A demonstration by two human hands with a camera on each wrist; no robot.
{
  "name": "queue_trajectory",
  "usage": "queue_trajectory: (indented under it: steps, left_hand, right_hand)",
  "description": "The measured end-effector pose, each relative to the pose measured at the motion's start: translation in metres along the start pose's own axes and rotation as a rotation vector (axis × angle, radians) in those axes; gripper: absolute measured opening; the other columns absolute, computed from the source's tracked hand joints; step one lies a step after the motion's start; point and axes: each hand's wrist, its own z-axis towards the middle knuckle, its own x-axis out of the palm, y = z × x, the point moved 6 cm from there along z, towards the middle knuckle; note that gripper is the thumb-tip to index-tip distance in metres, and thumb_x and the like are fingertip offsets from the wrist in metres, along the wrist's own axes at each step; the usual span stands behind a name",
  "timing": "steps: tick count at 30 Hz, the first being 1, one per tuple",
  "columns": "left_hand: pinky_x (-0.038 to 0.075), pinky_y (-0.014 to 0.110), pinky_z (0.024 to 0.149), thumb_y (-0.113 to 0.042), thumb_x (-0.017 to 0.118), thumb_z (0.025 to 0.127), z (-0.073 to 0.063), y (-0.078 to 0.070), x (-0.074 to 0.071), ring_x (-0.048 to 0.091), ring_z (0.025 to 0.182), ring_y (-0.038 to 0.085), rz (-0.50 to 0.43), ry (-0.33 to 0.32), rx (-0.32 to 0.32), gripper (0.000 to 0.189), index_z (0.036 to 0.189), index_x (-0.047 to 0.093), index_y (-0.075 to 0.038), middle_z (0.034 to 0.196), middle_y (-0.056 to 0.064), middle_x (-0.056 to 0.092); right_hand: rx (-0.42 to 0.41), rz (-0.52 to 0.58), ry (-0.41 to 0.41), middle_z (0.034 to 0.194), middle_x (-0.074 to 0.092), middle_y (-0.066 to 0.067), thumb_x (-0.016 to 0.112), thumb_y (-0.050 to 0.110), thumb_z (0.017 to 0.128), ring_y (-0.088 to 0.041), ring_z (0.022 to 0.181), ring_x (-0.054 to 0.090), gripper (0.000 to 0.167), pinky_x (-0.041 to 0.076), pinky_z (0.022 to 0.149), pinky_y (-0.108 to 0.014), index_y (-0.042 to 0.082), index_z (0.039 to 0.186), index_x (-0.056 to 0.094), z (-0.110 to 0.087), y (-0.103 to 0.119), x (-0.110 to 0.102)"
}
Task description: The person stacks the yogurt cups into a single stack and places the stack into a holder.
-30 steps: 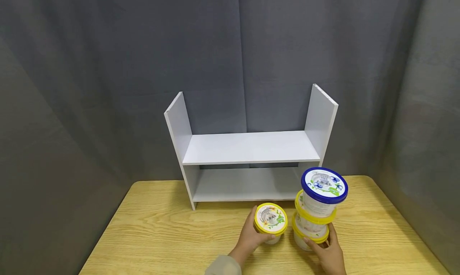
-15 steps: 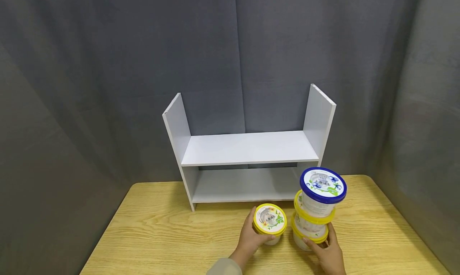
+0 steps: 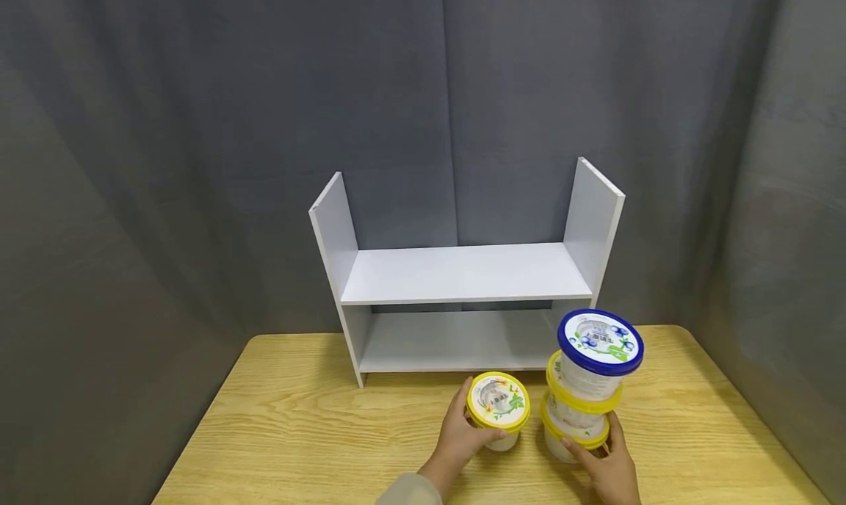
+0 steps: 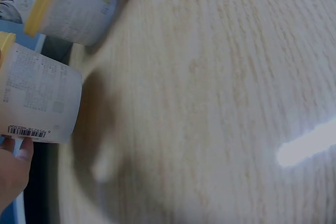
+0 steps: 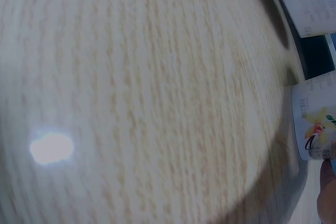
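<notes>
grey curtains (image 3: 251, 123) surround the scene at the back and both sides, behind a pale wooden table (image 3: 277, 431) with rounded far corners. a white two-level shelf (image 3: 465, 274) stands toward the back of it. in front of the shelf's right part is a stack of three: a blue-lidded tub (image 3: 600, 347) on top, a middle tub (image 3: 581, 406) and a bottom tub (image 3: 571, 437), these two with yellow lids. the right hand (image 3: 609, 464) grips the bottom tub from the near right side. just left of the stack, apart from it, a single tub (image 3: 499, 409) with a yellow lid sits in the grasp of the left hand (image 3: 456, 439), thumb on the near side. every lid faces up; the single tub is roughly upright, and the stack's long axis runs roughly vertical.
</notes>
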Motion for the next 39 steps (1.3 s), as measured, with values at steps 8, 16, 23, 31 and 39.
queue_trajectory:
  steps: [8, 16, 23, 31, 39]
  left_hand:
    - [0.041, 0.039, 0.084, -0.016, 0.080, 0.055, -0.001, -0.018, -0.004, 0.042, 0.106, 0.028, 0.026, 0.001, 0.078, 0.095, 0.135, 0.029, -0.020, 0.129, 0.010, 0.036]
    - [0.036, 0.040, 0.088, -0.016, 0.080, 0.056, -0.001, -0.039, -0.007, 0.040, 0.109, 0.025, 0.004, 0.012, 0.076, 0.096, 0.136, 0.027, -0.020, 0.133, 0.006, 0.033]
    - [0.034, 0.041, 0.090, -0.017, 0.080, 0.057, -0.001, -0.055, -0.011, 0.041, 0.107, 0.023, -0.020, 0.029, 0.068, 0.095, 0.136, 0.027, -0.024, 0.134, 0.004, 0.031]
    - [0.034, 0.039, 0.090, -0.014, 0.079, 0.059, 0.003, -0.075, -0.019, 0.041, 0.106, 0.021, -0.021, 0.061, 0.105, 0.096, 0.137, 0.023, -0.020, 0.133, 0.004, 0.031]
    - [0.043, 0.028, 0.080, -0.015, 0.079, 0.061, 0.007, -0.099, -0.025, 0.044, 0.103, 0.020, 0.002, 0.085, 0.142, 0.094, 0.136, 0.023, -0.025, 0.130, 0.004, 0.034]
  right_hand:
    - [-0.027, 0.002, -0.007, 0.127, 0.032, -0.018, 0.069, 0.035, 0.071, -0.030, 0.110, 0.034, 0.097, 0.033, 0.091, -0.035, 0.026, 0.139, 0.002, -0.002, 0.006, 0.000]
    - [-0.001, 0.009, 0.006, 0.128, 0.030, -0.018, 0.070, 0.033, 0.071, -0.030, 0.113, 0.032, 0.098, 0.030, 0.093, -0.040, 0.022, 0.140, 0.001, -0.003, 0.008, 0.001]
    - [-0.024, 0.018, 0.009, 0.127, 0.030, -0.019, 0.070, 0.033, 0.071, -0.032, 0.113, 0.031, 0.098, 0.030, 0.093, -0.041, 0.023, 0.140, 0.001, -0.003, 0.007, 0.001]
    - [-0.027, 0.013, 0.004, 0.127, 0.030, -0.019, 0.069, 0.030, 0.072, -0.031, 0.114, 0.031, 0.096, 0.027, 0.095, -0.043, 0.021, 0.140, 0.002, -0.002, 0.008, 0.002]
    - [-0.012, 0.009, 0.006, 0.128, 0.030, -0.018, 0.070, 0.033, 0.071, -0.031, 0.114, 0.031, 0.096, 0.029, 0.094, -0.041, 0.022, 0.139, 0.004, -0.002, 0.008, 0.002]
